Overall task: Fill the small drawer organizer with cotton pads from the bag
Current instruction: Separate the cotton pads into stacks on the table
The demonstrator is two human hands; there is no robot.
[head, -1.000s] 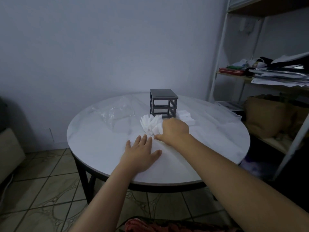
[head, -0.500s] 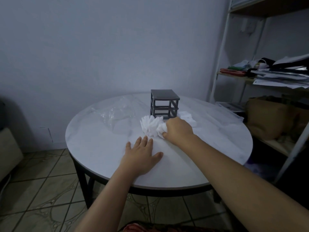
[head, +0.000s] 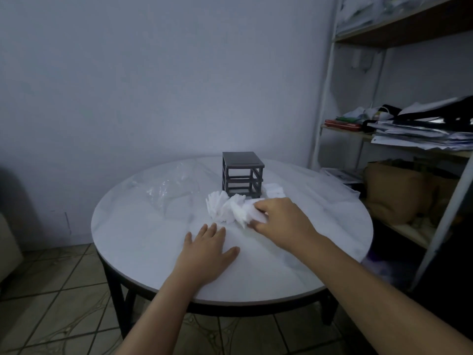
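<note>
Round table (head: pixel 143 226): one organizer (head: pixel 243 172), one bag (head: pixel 174 185), left hand (head: pixel 207 252) flat, right hand (head: pixel 284 219) around bunched cotton pads (head: pixel 225 206).

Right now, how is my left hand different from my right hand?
The left hand lies flat with fingers spread; the right hand curls its fingers. The left hand holds nothing and rests on the table; the right hand grips fanned cotton pads. The right hand sits nearer the drawer organizer than the left hand. Both are bare.

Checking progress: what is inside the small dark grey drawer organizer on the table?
The small dark grey drawer organizer shows open tiers with no pads visible. Fanned white cotton pads in front cover part of its lowest tier, so that is unclear.
</note>
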